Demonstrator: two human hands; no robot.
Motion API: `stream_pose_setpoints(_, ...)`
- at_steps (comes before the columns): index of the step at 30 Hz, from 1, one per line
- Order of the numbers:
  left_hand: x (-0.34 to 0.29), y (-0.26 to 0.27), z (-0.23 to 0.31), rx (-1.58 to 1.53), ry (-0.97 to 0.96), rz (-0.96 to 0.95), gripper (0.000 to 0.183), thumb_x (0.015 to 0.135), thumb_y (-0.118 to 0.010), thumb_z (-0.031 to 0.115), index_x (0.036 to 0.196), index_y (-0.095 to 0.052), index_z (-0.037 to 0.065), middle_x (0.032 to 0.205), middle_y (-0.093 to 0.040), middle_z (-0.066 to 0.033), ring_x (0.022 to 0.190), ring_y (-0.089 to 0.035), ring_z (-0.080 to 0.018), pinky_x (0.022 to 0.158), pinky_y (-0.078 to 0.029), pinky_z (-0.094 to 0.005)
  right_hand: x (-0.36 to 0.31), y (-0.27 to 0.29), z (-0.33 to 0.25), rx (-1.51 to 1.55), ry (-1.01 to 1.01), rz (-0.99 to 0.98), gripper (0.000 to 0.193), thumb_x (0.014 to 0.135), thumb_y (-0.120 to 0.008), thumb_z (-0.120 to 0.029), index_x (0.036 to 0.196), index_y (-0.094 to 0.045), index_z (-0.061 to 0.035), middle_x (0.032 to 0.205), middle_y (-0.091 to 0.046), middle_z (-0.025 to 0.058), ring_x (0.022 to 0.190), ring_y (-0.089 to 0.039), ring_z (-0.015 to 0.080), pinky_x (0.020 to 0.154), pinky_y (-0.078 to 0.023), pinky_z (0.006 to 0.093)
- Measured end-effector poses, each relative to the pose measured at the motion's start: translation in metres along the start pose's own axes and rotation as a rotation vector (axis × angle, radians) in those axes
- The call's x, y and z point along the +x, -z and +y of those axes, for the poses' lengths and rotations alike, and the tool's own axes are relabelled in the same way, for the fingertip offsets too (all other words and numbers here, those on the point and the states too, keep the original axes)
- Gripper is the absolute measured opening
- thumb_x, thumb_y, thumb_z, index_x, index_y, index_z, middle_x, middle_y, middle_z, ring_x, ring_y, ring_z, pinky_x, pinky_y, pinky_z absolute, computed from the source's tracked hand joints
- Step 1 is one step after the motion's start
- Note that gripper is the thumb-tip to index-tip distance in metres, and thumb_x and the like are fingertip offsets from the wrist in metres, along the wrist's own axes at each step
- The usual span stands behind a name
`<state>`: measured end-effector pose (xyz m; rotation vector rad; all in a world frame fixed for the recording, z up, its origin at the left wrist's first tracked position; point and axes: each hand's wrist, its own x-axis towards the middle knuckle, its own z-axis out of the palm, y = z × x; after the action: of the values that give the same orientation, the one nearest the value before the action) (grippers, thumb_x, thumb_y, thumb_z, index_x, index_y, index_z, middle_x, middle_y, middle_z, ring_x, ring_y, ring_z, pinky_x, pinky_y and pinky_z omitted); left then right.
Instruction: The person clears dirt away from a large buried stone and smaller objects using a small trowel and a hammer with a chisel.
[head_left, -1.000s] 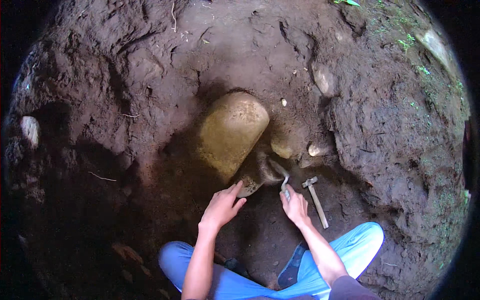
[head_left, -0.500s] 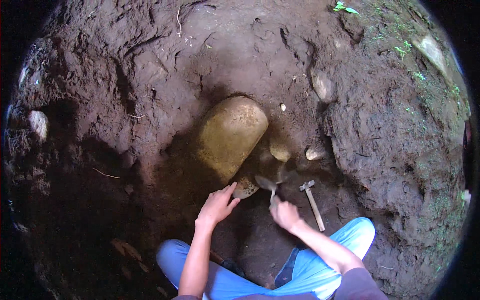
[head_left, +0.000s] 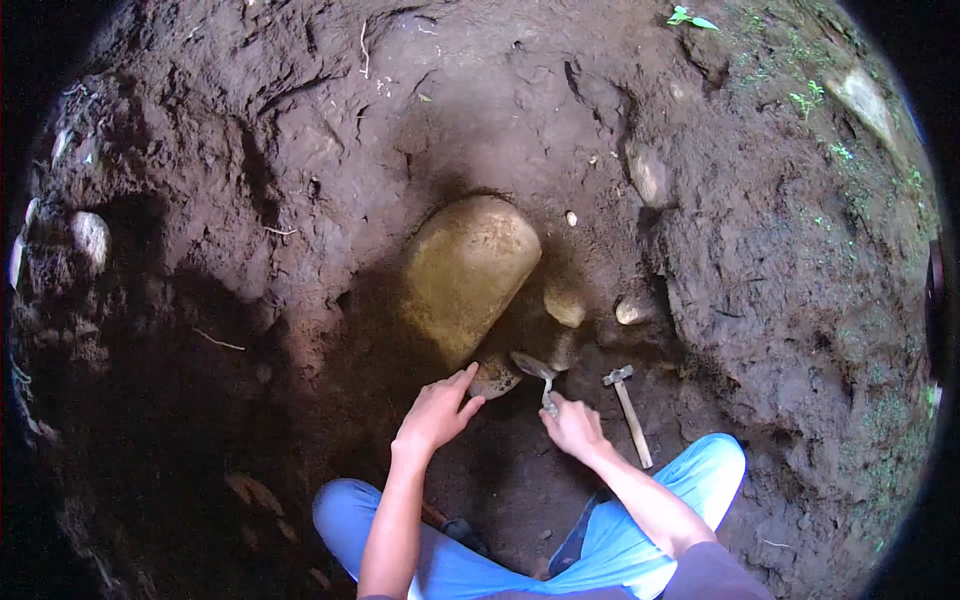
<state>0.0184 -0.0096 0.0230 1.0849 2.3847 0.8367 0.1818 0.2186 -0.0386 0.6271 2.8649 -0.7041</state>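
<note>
A small trowel (head_left: 533, 366) with a rounded metal blade is gripped in my right hand (head_left: 577, 430), its blade pointing up and left. The blade tip lies close to the right side of a flat, half-buried stone (head_left: 494, 378). My left hand (head_left: 437, 410) has its fingers stretched out, the fingertips at the left edge of that stone. Just beyond the left fingertips, a large smooth yellowish stone (head_left: 470, 270) stands out of the dark soil. To the right of my right hand lies a hammer (head_left: 630, 418) with a wooden handle.
Two smaller stones, a rounded one (head_left: 565, 304) and a pale one (head_left: 632, 309), stick out beyond the trowel. A rough earth bank (head_left: 790, 290) rises on the right with patches of green plants. My jeans-clad legs (head_left: 440, 550) are crossed at the near edge.
The trowel and my right hand, blurred by motion before, now show sharply in nearly the same place. My left hand stays by the small stone. The whole view has shifted slightly.
</note>
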Motion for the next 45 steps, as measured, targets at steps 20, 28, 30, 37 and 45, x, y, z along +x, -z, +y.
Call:
stream_pose_setpoints(20, -0.005, -0.012, -0.009, -0.007, -0.042, 0.010, 0.061, 0.099, -0.057, 0.036, 0.149, -0.042, 0.004, 0.142, -0.055, -0.0233, 0.129, -0.054, -0.0385, 0.109, -0.043, -0.0473, 0.019, -0.025, -0.008, 0.146, -0.185, -0.099, 0.043, 0.099, -0.055, -0.038, 0.127, -0.058, -0.0049, 0.105, -0.069, 0.0300, 0.101, -0.065, 0.0494, 0.089, -0.052, 0.0558)
stream_pose_setpoints(28, 0.002, -0.007, -0.007, 0.009, -0.010, 0.026, 0.061, 0.099, -0.058, 0.033, 0.149, -0.042, 0.004, 0.142, -0.054, -0.0240, 0.129, -0.054, -0.0393, 0.109, -0.042, -0.0484, -0.012, -0.042, 0.027, 0.119, -0.309, 0.001, 0.046, 0.102, -0.050, -0.044, 0.136, -0.052, -0.0146, 0.097, -0.070, 0.0300, 0.096, -0.066, 0.0503, 0.086, -0.052, 0.0602)
stream_pose_setpoints(30, 0.003, -0.008, -0.009, -0.022, -0.017, 0.027, 0.061, 0.099, -0.058, 0.033, 0.150, -0.041, 0.004, 0.142, -0.055, -0.0240, 0.129, -0.054, -0.0392, 0.109, -0.042, -0.0486, -0.023, -0.051, 0.031, 0.145, -0.295, -0.008, 0.048, 0.102, -0.049, -0.045, 0.139, -0.049, -0.0145, 0.098, -0.070, 0.0302, 0.097, -0.066, 0.0507, 0.085, -0.053, 0.0584)
stream_pose_setpoints(37, 0.006, -0.012, -0.014, 0.007, 0.033, -0.059, 0.062, 0.100, -0.057, 0.034, 0.152, -0.039, 0.005, 0.144, -0.053, -0.0239, 0.131, -0.052, -0.0397, 0.110, -0.040, -0.0487, 0.003, -0.054, 0.010, 0.075, -0.269, 0.002, 0.049, 0.103, -0.049, -0.046, 0.139, -0.052, -0.0137, 0.092, -0.071, 0.0276, 0.092, -0.068, 0.0499, 0.081, -0.053, 0.0602)
stream_pose_setpoints(45, -0.002, -0.013, -0.028, 0.032, 0.042, -0.037, 0.061, 0.100, -0.057, 0.034, 0.150, -0.040, 0.003, 0.144, -0.052, -0.0245, 0.131, -0.052, -0.0406, 0.111, -0.040, -0.0493, -0.036, -0.056, 0.023, 0.382, -0.438, -0.103, 0.048, 0.104, -0.048, -0.042, 0.141, -0.050, -0.0121, 0.082, -0.072, 0.0239, 0.061, -0.070, 0.0390, 0.068, -0.057, 0.0519)
